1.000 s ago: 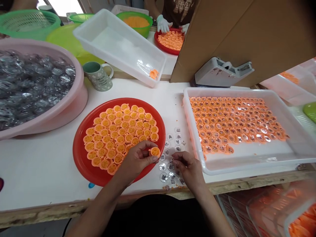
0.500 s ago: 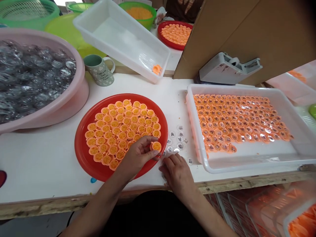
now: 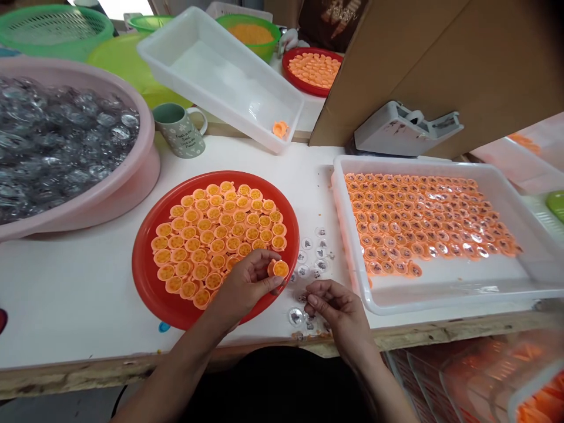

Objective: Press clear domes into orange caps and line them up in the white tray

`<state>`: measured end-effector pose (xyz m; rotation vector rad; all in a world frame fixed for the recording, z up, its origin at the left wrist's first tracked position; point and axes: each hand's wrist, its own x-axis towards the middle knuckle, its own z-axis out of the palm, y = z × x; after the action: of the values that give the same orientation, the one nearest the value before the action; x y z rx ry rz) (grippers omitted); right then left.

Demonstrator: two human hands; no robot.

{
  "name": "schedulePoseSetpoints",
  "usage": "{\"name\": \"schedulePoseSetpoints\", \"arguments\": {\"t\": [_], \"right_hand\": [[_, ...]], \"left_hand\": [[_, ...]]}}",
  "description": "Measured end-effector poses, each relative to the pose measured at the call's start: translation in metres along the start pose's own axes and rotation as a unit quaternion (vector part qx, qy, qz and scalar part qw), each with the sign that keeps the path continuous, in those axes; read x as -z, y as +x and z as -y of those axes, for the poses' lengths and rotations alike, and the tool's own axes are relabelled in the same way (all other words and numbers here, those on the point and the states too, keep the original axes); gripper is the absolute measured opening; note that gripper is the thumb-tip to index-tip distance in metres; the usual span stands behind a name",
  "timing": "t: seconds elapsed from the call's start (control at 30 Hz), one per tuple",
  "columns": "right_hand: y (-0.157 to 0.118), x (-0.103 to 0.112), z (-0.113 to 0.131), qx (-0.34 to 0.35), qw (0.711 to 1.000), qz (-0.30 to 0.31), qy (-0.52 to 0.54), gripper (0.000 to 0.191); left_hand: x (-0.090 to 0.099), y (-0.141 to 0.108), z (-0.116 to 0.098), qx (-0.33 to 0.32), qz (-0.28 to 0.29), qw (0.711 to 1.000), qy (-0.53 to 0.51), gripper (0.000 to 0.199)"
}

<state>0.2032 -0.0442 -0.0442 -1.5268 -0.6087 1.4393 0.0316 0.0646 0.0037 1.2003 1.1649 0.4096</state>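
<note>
A small orange plastic cup (image 3: 279, 268) with a yellow inside is pinched in my left hand (image 3: 247, 281), over the right rim of a round red tray (image 3: 145, 276). Many like cups (image 3: 205, 225) lie close together on that tray. To the right, my right hand (image 3: 341, 305) has its thumb and forefinger pinched at the edge of a clear round disc (image 3: 301, 297) with a dark print. Loose clear discs (image 3: 321, 265) are scattered on the white tabletop between the tray and a white bin, some of them below my right hand.
A white bin (image 3: 476, 286) holds rows of orange cups with printed discs on top. A pink tub (image 3: 147, 138) of clear plastic pieces stands left, beside a green mug (image 3: 180, 132). Behind are a tilted white bin (image 3: 215, 70), a tape dispenser (image 3: 400, 132) and a cardboard panel (image 3: 440, 59).
My right hand has lifted from the loose discs and turned, now with a clear disc at its fingertips. My left hand still holds the cup, slightly lower and more tilted.
</note>
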Motion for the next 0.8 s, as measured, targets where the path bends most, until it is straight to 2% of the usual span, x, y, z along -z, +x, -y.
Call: {"name": "schedulePoseSetpoints", "arguments": {"t": [0.1, 0.27, 0.33, 0.43, 0.5, 0.57, 0.67, 0.8], "right_hand": [[-0.001, 0.001, 0.009, 0.028, 0.999, 0.016, 0.003, 0.015], [0.002, 0.004, 0.034, 0.101, 0.984, 0.055, -0.137, 0.006], [0.005, 0.004, 0.041, 0.138, 0.966, 0.066, -0.207, 0.006], [0.008, 0.001, 0.042, 0.232, 0.925, 0.065, -0.293, 0.012], [0.008, -0.001, 0.038, 0.288, 0.901, 0.059, -0.321, 0.017], [0.007, -0.003, 0.033, 0.313, 0.891, 0.047, -0.325, 0.019], [0.003, -0.006, 0.025, 0.298, 0.909, 0.01, -0.291, 0.012], [-0.005, -0.006, 0.015, 0.223, 0.946, -0.039, -0.233, 0.005]], "left_hand": [[-0.003, 0.0, 0.002, -0.002, 0.027, 1.0, 0.003, 0.019], [-0.011, -0.004, 0.004, 0.008, 0.116, 0.993, -0.02, 0.022], [-0.015, -0.006, 0.004, 0.011, 0.147, 0.989, -0.031, 0.016], [-0.02, -0.008, 0.003, 0.012, 0.176, 0.984, -0.033, 0.011], [-0.021, -0.009, 0.003, 0.015, 0.195, 0.98, -0.034, 0.014], [-0.022, -0.008, 0.005, 0.013, 0.199, 0.979, -0.033, 0.017], [-0.024, -0.006, 0.008, -0.013, 0.165, 0.986, -0.006, 0.022], [-0.027, -0.007, 0.012, -0.085, 0.102, 0.989, 0.067, 0.033]]}}
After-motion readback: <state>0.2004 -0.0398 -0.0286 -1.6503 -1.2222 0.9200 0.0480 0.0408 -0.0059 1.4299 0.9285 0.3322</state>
